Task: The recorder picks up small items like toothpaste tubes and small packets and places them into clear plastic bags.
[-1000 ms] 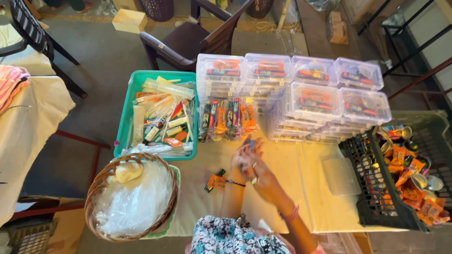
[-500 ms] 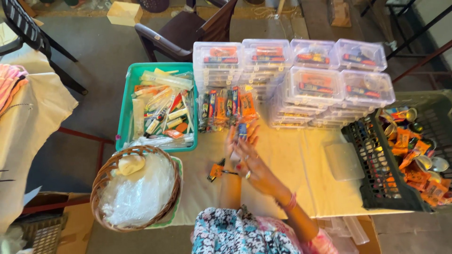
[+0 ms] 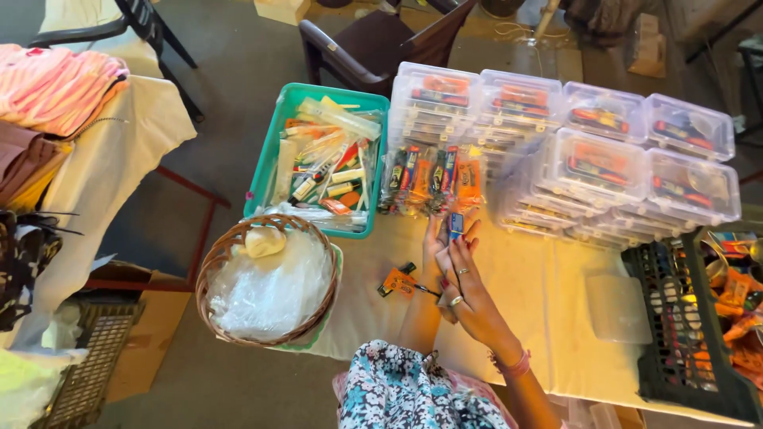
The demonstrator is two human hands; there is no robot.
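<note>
Concrete floor, cloth-covered table [image 3: 548,318] under my hands. Far to the left of my hands: wicker basket [image 3: 266,278] lined with clear plastic, a pale lump in it. Beyond it, green crate [image 3: 274,151] full of loose pens and small packets. Just left of my left wrist, an orange packet [image 3: 397,282] lies flat on the cloth.

My left hand [image 3: 435,242] and right hand [image 3: 469,290] are together, palms close, fingers closed around a small blue-topped packet [image 3: 455,225] that stands up between the fingertips. I judge it light, thin, crinkly and a bit slippery; best pinched by its edges near the top, not squeezed flat.

Just ahead of my fingers: row of orange and blue packets [image 3: 433,179]. Ahead and right: stacked clear lidded boxes [image 3: 596,159]. Far right: black crate [image 3: 683,334] of orange goods.
</note>
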